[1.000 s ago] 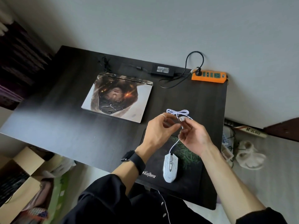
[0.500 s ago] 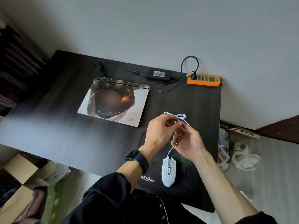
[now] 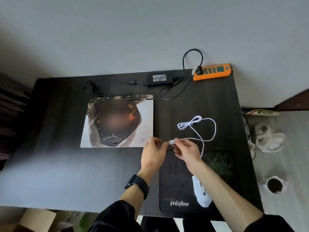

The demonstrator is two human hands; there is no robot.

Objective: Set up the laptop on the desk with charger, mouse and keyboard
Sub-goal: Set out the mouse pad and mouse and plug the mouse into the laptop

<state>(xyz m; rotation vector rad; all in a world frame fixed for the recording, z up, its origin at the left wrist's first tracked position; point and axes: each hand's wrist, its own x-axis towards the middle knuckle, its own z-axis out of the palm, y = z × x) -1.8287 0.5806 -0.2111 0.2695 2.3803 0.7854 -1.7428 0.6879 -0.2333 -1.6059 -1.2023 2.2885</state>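
Mouse: white, on mouse pad at near worktop edge. Right hand pinches its USB plug; left hand closes fingertips beside it. Cable, bunched a second ago, now mostly uncoiled, ready for plugging. Laptop: shut, beyond. Charger brick, power strip: rear edge.

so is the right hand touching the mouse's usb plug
Touching. The head view shows the right hand pinching the white USB plug between its fingertips, with the left hand meeting the plug's other end.
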